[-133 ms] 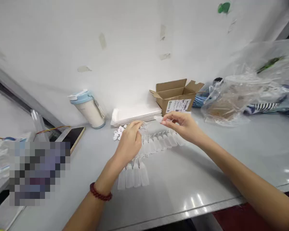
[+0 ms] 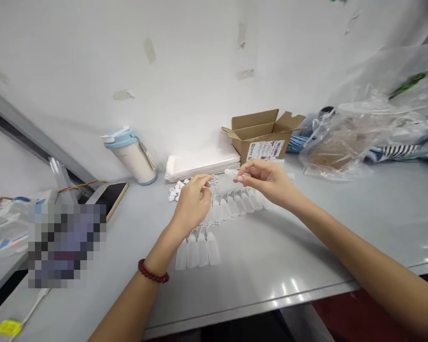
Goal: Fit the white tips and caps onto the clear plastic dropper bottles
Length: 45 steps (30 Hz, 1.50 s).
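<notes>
My right hand [image 2: 266,180] pinches a small frosted plastic sleeve [image 2: 230,173] between thumb and fingertips, above the table. To its left, my left hand [image 2: 193,202] is closed, thumb close to bent fingers; whatever its fingertips hold is too small to make out. A pile of small white plastic pieces [image 2: 174,191] lies beside the left fingers. Below the hands, several similar frosted sleeves with thin white loops lie in a back row [image 2: 237,204], partly hidden by my left hand. Several more form a front row [image 2: 201,251] nearer me.
Behind the hands are a stack of flat white trays [image 2: 203,164] and an open cardboard box [image 2: 258,135]. A white and blue tumbler [image 2: 131,156] stands left, near a phone [image 2: 116,197]. Clear plastic bags [image 2: 338,152] lie right. The grey table [image 2: 271,266] ends at a front edge.
The view has tilted slightly, so everything sits a bit higher in the picture. The left fingers have loosened a little; the right hand still holds the frosted sleeve, slightly nearer the left hand.
</notes>
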Motion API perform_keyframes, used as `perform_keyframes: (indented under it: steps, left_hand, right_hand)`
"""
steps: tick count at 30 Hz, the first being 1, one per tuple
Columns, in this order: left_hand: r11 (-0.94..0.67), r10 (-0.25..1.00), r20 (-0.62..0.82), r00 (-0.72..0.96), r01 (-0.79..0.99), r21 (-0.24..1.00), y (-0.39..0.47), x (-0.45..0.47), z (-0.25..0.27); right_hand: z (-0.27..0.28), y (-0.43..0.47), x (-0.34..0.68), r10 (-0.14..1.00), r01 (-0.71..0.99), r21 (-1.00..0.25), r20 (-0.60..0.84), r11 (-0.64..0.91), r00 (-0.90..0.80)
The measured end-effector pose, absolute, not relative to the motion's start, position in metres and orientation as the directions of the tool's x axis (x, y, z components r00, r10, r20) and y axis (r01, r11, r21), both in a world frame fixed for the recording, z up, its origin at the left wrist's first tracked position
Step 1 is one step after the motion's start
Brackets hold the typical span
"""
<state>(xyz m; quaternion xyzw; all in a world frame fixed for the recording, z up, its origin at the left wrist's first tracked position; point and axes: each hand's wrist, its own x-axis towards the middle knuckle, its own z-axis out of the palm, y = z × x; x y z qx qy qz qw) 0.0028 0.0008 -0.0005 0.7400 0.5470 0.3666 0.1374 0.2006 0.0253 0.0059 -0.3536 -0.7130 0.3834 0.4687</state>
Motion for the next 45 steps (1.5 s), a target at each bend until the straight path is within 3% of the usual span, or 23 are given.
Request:
perform_keyframes:
  steps: [7, 12, 25, 32, 45]
  left_hand:
    - [-0.409, 0.894, 0.424, 0.143, 0.645, 0.645, -0.009, 0.016, 0.001]
    - [-0.441, 0.867, 0.488, 0.099, 0.607, 0.661, -0.012, 0.015, 0.003]
    - [-0.531, 0.819, 0.539, 0.198, 0.618, 0.580, -0.014, 0.017, -0.001]
    - [-0.649, 0.732, 0.580, 0.358, 0.625, 0.434, -0.011, 0.014, -0.008]
    - [-0.642, 0.765, 0.432, 0.478, 0.623, 0.447, -0.024, 0.016, -0.001]
  right_hand:
    - [0.005, 0.019, 0.187, 0.907, 0.079, -0.956, 0.240, 0.283, -0.345]
    - [0.001, 0.020, 0.187, 0.914, 0.090, -0.965, 0.200, 0.246, -0.352]
    - [0.001, 0.018, 0.184, 0.916, 0.177, -0.964, 0.118, 0.198, -0.383]
    - [-0.007, 0.020, 0.181, 0.901, 0.213, -0.955, 0.099, 0.205, -0.423]
    - [-0.010, 0.022, 0.182, 0.923, 0.140, -0.957, 0.197, 0.254, -0.330]
